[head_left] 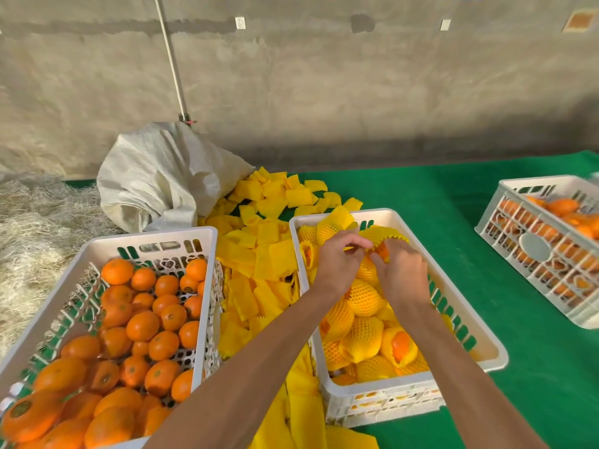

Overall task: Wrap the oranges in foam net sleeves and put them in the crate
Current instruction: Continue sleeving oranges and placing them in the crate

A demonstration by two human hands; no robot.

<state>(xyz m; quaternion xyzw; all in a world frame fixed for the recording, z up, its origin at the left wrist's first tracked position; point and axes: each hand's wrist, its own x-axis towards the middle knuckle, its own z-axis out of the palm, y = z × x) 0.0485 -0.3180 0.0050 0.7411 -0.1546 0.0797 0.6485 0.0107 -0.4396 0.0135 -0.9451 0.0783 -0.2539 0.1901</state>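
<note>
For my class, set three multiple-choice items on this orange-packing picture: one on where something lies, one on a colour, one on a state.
1. Where does the loose pile of foam net sleeves lie?
A. Between the crate of bare oranges and the crate of wrapped oranges
B. Inside the white sack
C. On the straw

2. What colour is the table cover?
A. Blue
B. Green
C. Red

3. What are the hands doing?
A. Both resting flat on the cover
B. Lifting a crate
C. Both gripping one sleeve with an orange showing in it

Key: 1 A, the yellow pile fills the gap between the two crates. 2 B, green shows around the crates. 3 C, the left hand and right hand meet on the sleeve above the wrapped fruit.
</note>
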